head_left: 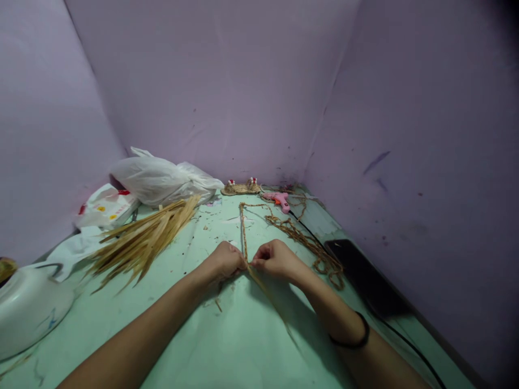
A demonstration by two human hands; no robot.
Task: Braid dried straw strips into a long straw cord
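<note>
My left grip is closed on the braided cord, right grip pinched at its near end, middle of counter. Rope heap and black slab toward right edge; leaf strips toward left edge; pink glue gun near far edge.

Small handicraft corner, home or workshop unclear: pale-green tabletop against smudged lilac walls, bearing pink hot-glue gun, pile of dried straw-like strips, tangled braided cord, woven piece with red-and-white trim.
</note>
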